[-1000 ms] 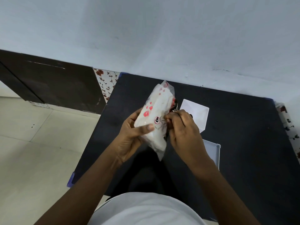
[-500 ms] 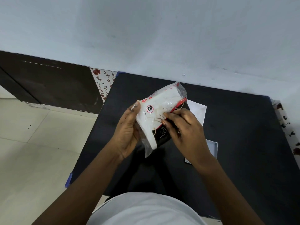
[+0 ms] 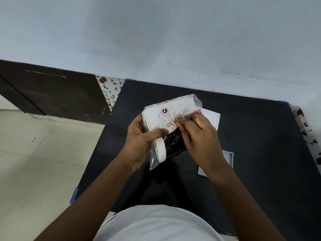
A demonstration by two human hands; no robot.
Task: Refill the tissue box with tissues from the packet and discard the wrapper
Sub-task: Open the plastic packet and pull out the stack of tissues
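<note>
A tissue packet [image 3: 166,115] in clear plastic wrap with red and black print is held above the black table [image 3: 251,136]. My left hand [image 3: 140,145] grips its left side, thumb across the front. My right hand [image 3: 198,136] pinches the wrapper at the packet's middle. A white tissue box [image 3: 212,118] lies on the table behind my right hand, mostly hidden. A flat white lid or tray [image 3: 229,158] lies to the right of my right wrist, partly hidden.
The table stands against a pale wall [image 3: 173,40]. A dark cabinet [image 3: 52,91] and a tiled floor [image 3: 34,162] are to the left. A floral cloth [image 3: 111,89] shows at the table's far left corner and along its right edge.
The packet has been turned from upright to lying flatter, printed face up. My right hand has shifted onto its top and now pinches the wrapper.
</note>
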